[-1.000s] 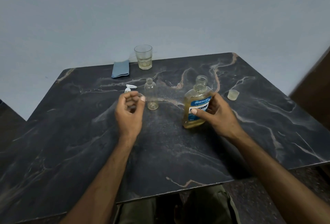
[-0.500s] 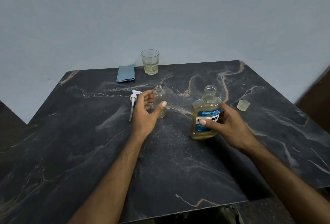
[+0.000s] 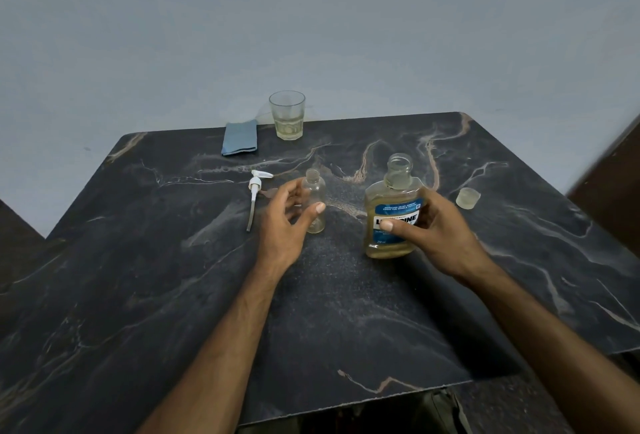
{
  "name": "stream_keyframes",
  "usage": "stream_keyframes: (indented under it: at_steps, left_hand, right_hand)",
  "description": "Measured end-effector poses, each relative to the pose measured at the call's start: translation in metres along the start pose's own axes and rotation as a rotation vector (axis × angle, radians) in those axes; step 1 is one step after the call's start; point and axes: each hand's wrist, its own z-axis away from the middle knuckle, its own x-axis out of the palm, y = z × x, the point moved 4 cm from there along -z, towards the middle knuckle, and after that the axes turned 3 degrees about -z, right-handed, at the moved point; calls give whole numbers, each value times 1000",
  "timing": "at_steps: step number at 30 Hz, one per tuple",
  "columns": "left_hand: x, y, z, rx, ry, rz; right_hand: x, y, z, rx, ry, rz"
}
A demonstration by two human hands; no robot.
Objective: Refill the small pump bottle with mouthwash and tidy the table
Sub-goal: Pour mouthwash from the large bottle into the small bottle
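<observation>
The small clear pump bottle (image 3: 315, 191) stands uncapped at the table's middle. My left hand (image 3: 285, 225) curls round it, thumb on its front and fingers behind. Its white pump head (image 3: 255, 191) lies on the table just left of that hand. My right hand (image 3: 433, 229) grips the large mouthwash bottle (image 3: 389, 198), which has a blue label and yellow liquid. It is open and rests on the table right of the small bottle. Its clear cap (image 3: 468, 198) sits further right.
A glass (image 3: 287, 115) with a little yellowish liquid stands at the far edge, and a folded blue cloth (image 3: 239, 137) lies to its left. The dark marble table (image 3: 346, 312) ends at a grey wall behind. Dark furniture stands at the right edge.
My left hand has left the pump head lying on the table and moved right to the small bottle. My right hand has stayed on the mouthwash bottle.
</observation>
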Motion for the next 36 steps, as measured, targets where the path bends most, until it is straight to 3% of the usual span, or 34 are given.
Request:
stream_keyframes:
  at_steps: [6,20,36]
  left_hand:
    - [1,-2,1,2,-7,-19]
    - [3,-3,1,-2,-35,-7]
    - [3,-2,0,14,-32,0]
  right_hand:
    - [-2,-11,-12,-21,16,89]
    - [10,-29,-63,-42,-20,641]
    - [16,-40,-74,-75,-39,866]
